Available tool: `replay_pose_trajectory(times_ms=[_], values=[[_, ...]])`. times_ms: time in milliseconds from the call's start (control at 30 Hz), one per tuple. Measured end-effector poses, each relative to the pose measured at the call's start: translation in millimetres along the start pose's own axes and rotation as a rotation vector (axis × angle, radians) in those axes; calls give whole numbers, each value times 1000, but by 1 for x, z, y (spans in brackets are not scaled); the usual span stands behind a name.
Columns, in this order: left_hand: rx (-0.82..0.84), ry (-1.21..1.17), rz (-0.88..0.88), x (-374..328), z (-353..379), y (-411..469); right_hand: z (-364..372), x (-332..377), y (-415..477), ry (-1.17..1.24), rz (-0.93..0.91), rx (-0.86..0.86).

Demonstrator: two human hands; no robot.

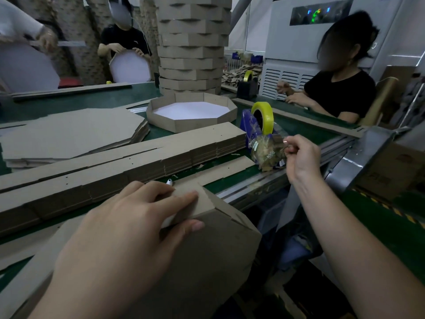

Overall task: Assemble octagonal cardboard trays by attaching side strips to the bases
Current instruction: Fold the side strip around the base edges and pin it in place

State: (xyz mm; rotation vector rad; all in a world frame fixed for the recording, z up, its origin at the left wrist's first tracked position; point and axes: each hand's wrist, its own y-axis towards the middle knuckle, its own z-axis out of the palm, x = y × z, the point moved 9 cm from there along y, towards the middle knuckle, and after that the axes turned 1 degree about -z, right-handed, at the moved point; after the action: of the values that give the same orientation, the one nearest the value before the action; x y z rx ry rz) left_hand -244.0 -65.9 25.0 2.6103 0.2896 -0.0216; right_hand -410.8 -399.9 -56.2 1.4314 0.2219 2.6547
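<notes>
My left hand (128,229) grips a brown cardboard tray (207,254) at its near edge, fingers on the folded side strip and thumb on the base underneath. My right hand (299,155) is at the blue tape dispenser (249,127) with its yellow tape roll (264,116), pinching the tape end between thumb and fingers. A stack of flat side strips (128,162) lies across the green table. A pile of flat octagonal bases (71,132) sits at the left. A finished tray with a white inside (190,111) stands behind the strips.
A tall column of stacked trays (190,44) rises at the back. A person in black sits at the right by a second tape dispenser (247,86). Another person at the back holds an octagonal tray (130,65). A metal table rail (333,148) runs along the right edge.
</notes>
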Motion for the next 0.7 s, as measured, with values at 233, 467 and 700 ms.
replay_pose_trajectory(times_ms=[233,467,700], values=[[-1,14,3,-3,-4,0,-34,10,-8,-921,-137,-84],[-17,25,9,-4,-8,1,26,32,-65,-822,-193,380],[-37,35,22,-5,-10,-2,121,31,-183,-493,231,1253]])
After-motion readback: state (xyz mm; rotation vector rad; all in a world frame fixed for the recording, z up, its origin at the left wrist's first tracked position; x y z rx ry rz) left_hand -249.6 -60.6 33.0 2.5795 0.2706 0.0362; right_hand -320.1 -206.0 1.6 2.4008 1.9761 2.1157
